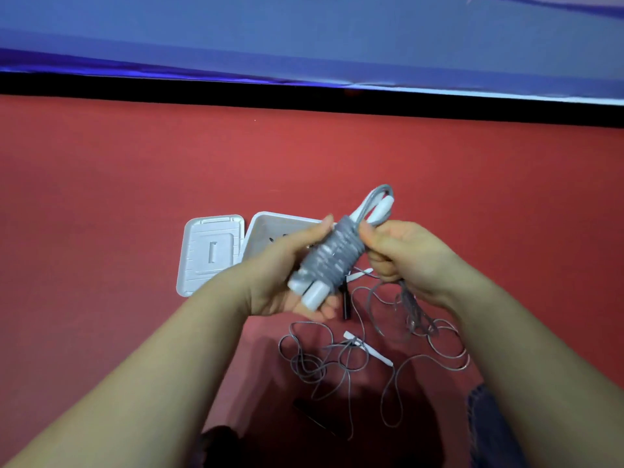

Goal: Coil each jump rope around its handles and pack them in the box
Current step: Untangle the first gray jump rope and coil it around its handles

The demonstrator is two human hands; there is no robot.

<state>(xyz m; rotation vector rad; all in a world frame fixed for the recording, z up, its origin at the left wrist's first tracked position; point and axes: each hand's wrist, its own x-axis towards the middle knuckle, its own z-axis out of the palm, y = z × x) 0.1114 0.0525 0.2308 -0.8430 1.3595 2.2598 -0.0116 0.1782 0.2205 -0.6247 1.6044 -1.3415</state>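
Observation:
My left hand grips a jump rope bundle: two white handles held side by side, tilted, with grey rope coiled tightly around their middle. My right hand holds the loose grey rope close to the top of the coil, and the tail hangs blurred below it. A white box stands open on the red floor behind my left hand, which hides most of it. More grey rope with white handles lies tangled on the floor beneath my hands.
The box's white lid lies flat to the left of the box. Dark handles lie on the floor, one below the bundle, another in shadow near my legs. A black strip and blue sheet run along the far side.

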